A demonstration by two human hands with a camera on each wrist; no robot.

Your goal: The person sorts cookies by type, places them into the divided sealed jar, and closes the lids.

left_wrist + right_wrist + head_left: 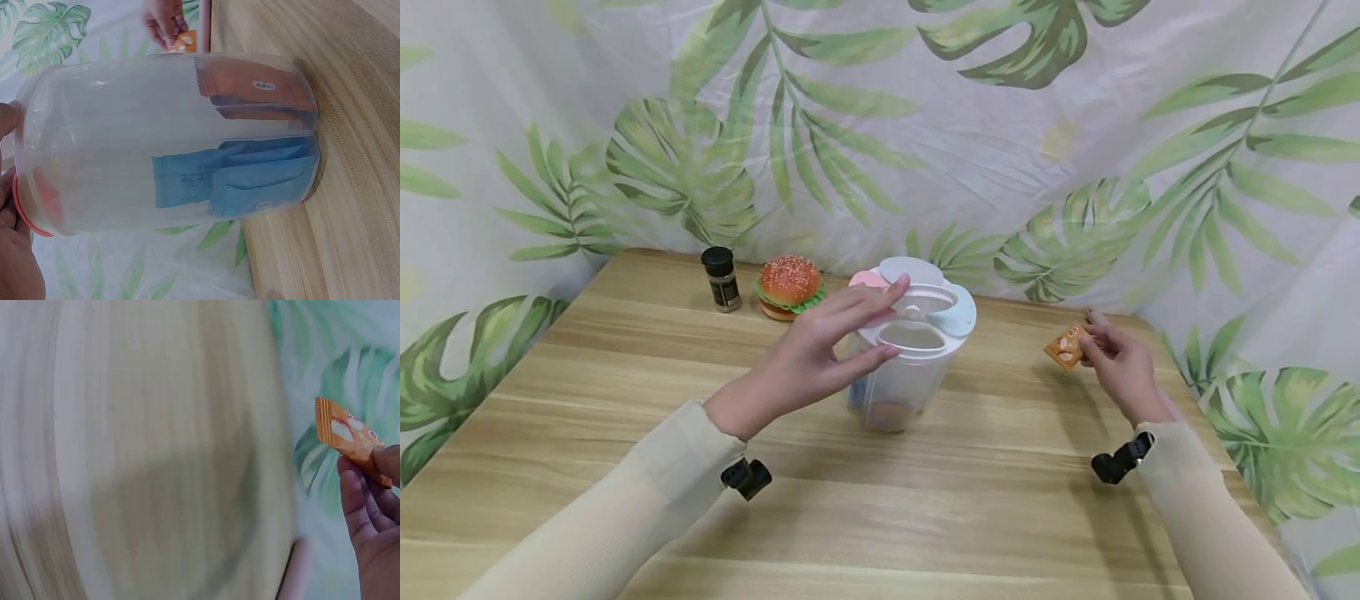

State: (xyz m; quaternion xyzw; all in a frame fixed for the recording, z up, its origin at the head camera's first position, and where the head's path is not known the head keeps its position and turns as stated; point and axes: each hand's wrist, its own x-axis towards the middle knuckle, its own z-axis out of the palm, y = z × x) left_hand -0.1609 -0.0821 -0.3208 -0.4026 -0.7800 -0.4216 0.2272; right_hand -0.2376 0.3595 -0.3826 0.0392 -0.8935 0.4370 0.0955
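A see-through storage container (904,387) with a white lid stands upright mid-table. Its lid has several openings and flaps in pink, light grey and light blue; two openings at the front show uncovered. Orange (262,87) and blue packets (256,181) lie at the bottom in separate compartments. Across the lid's left part rests my left hand (808,350), fingers stretched out, thumb at the front opening. Off to the right, above the table, my right hand (1123,371) pinches a small orange snack packet (1064,347) between thumb and fingers, its serrated end sticking out.
Back left on the wooden table (625,375) are a black-capped spice jar (722,279) and a toy hamburger (790,287). A pale rod-like thing (295,572) lies along the right edge. Behind hangs a leaf-print cloth (850,125).
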